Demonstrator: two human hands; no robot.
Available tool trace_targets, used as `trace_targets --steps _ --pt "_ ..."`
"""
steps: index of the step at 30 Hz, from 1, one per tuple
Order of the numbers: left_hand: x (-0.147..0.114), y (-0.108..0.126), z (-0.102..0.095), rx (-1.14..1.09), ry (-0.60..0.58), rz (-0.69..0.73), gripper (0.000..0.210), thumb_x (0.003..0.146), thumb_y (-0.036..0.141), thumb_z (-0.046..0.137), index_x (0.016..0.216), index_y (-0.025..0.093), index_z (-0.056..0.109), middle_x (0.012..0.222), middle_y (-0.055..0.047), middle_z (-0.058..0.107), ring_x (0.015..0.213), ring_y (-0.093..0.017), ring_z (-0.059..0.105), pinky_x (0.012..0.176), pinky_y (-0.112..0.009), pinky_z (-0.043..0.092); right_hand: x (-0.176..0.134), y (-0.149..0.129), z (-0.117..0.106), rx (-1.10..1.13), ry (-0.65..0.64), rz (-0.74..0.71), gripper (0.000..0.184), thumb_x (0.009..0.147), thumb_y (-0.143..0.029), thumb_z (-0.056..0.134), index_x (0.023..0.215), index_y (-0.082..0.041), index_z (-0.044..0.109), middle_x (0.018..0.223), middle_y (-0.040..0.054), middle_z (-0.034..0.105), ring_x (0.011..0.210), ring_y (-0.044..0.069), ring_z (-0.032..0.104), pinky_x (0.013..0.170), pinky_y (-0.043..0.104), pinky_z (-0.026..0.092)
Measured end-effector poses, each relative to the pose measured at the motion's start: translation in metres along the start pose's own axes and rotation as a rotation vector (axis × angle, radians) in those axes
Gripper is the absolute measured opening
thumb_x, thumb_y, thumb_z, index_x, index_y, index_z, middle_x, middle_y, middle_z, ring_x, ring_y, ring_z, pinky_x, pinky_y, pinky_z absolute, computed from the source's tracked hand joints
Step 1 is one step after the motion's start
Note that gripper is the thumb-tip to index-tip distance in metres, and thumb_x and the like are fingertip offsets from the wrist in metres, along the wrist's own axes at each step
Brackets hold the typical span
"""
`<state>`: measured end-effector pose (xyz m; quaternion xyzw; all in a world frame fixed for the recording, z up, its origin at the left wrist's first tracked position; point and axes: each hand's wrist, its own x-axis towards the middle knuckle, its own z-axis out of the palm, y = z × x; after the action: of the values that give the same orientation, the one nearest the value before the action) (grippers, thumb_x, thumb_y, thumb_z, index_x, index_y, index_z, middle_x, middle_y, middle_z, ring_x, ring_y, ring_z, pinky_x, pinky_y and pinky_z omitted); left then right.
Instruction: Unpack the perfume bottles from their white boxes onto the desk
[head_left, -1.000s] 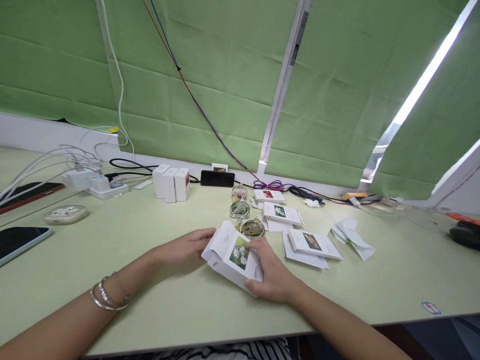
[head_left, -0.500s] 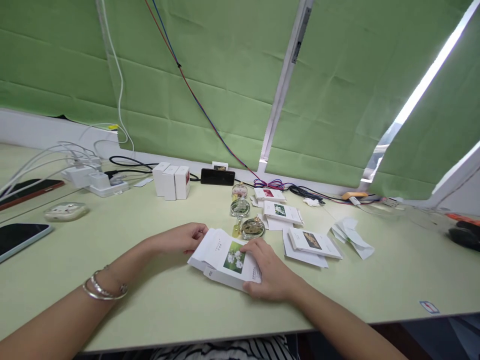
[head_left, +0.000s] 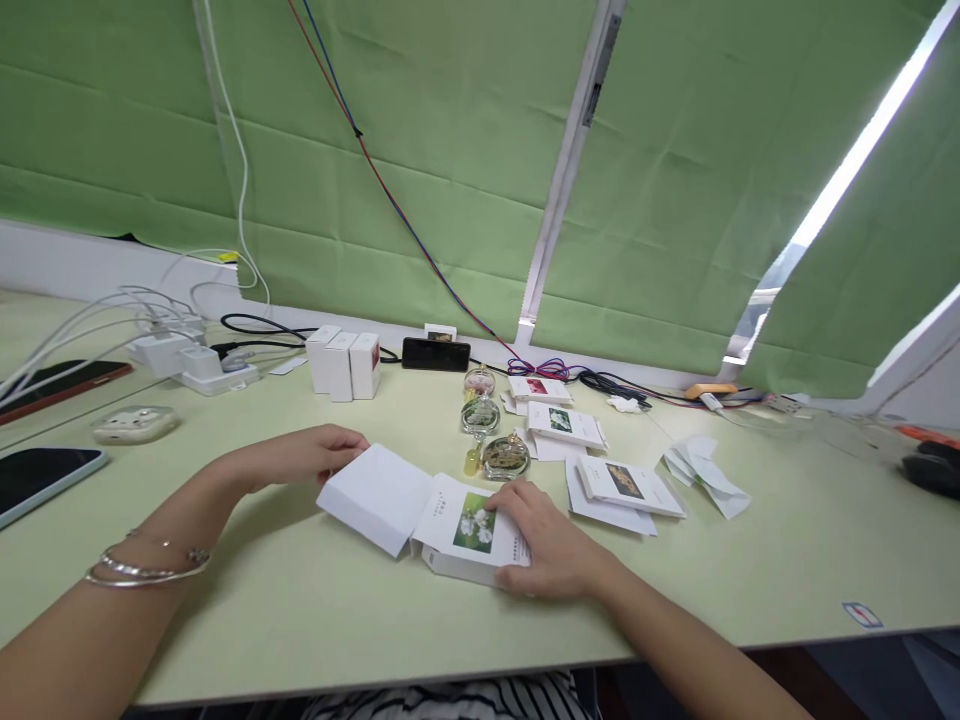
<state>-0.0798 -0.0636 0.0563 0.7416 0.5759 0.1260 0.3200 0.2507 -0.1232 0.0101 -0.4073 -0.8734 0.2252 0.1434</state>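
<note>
My right hand (head_left: pixel 544 545) is closed around the right end of a white carton (head_left: pixel 439 525) with a white-flower picture, which lies tilted on the table. At the carton's left end is a blank white card insert (head_left: pixel 379 495), mostly out of it. My left hand (head_left: pixel 326 458) has its fingers curled at the insert's far left edge; the fingertips are partly hidden. Just beyond the carton, a round glass bottle (head_left: pixel 506 458) with a gold top lies near two similar round bottles, the middle one (head_left: pixel 480 415) and the farthest (head_left: pixel 479 381).
Right of the bottles lie flat picture cartons (head_left: pixel 630 485) on white sheets, then crumpled paper (head_left: pixel 705 475). Small white boxes (head_left: pixel 341 365) and a black phone (head_left: pixel 435 354) stand at the back. Chargers (head_left: pixel 195 365), an earbud case (head_left: pixel 135 424) and another phone (head_left: pixel 49 475) are left.
My left hand has moved left, and the white insert has slid out of the carton's left end with it. My right hand and the carton have shifted only slightly.
</note>
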Motion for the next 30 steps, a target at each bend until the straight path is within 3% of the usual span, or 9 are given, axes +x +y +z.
trace_targets --steps 3,6,11,16,22,30 --pt "0.000 0.002 0.000 -0.171 -0.163 0.061 0.043 0.073 0.056 0.053 0.099 0.024 0.066 0.087 -0.004 0.065 0.076 -0.019 0.056 0.065 -0.026 0.045 0.000 0.000 0.002 0.010 0.010 -0.003 0.064 0.066 -0.034 0.067 0.125 -0.024 0.043 0.123 0.0074 0.041 0.115 0.026 0.039 0.100 0.041 0.033" --pt "0.003 -0.003 0.000 -0.152 -0.207 0.031 0.051 0.069 0.060 0.057 0.102 0.023 0.067 0.087 -0.006 0.066 0.076 -0.021 0.057 0.063 -0.028 0.044 0.001 0.000 0.002 0.013 0.012 -0.019 0.064 0.066 -0.034 0.068 0.124 -0.023 0.043 0.122 0.0075 0.041 0.116 0.026 0.039 0.101 0.041 0.033" --pt "0.006 -0.004 0.004 -0.194 -0.057 -0.076 0.069 0.066 0.069 0.053 0.112 0.019 0.060 0.083 -0.009 0.064 0.075 -0.023 0.059 0.066 -0.031 0.047 0.001 0.000 0.001 0.008 0.010 -0.018 0.063 0.066 -0.033 0.067 0.124 -0.023 0.043 0.123 0.0075 0.042 0.116 0.026 0.039 0.100 0.041 0.033" --pt "0.008 -0.005 0.006 -0.107 -0.143 -0.024 0.069 0.062 0.062 0.060 0.117 0.021 0.055 0.085 -0.005 0.063 0.078 -0.023 0.059 0.065 -0.029 0.046 0.000 0.000 0.001 0.010 0.014 -0.016 0.063 0.066 -0.033 0.067 0.124 -0.024 0.043 0.123 0.0073 0.041 0.117 0.026 0.038 0.101 0.041 0.033" --pt "0.013 -0.025 -0.010 0.063 0.101 -0.179 0.066 0.060 0.054 0.055 0.115 0.017 0.056 0.102 -0.012 0.066 0.094 -0.030 0.060 0.082 -0.038 0.045 0.000 0.001 0.002 0.009 0.024 -0.021 0.063 0.066 -0.032 0.067 0.124 -0.023 0.043 0.123 0.0072 0.042 0.116 0.025 0.039 0.101 0.040 0.033" --pt "0.020 -0.032 -0.008 0.152 0.101 -0.197 0.065 0.066 0.049 0.048 0.122 0.015 0.052 0.106 -0.012 0.064 0.096 -0.030 0.060 0.086 -0.039 0.044 -0.001 0.000 0.002 0.007 0.019 -0.033 0.064 0.066 -0.033 0.067 0.124 -0.022 0.043 0.124 0.0082 0.042 0.117 0.026 0.039 0.102 0.042 0.032"
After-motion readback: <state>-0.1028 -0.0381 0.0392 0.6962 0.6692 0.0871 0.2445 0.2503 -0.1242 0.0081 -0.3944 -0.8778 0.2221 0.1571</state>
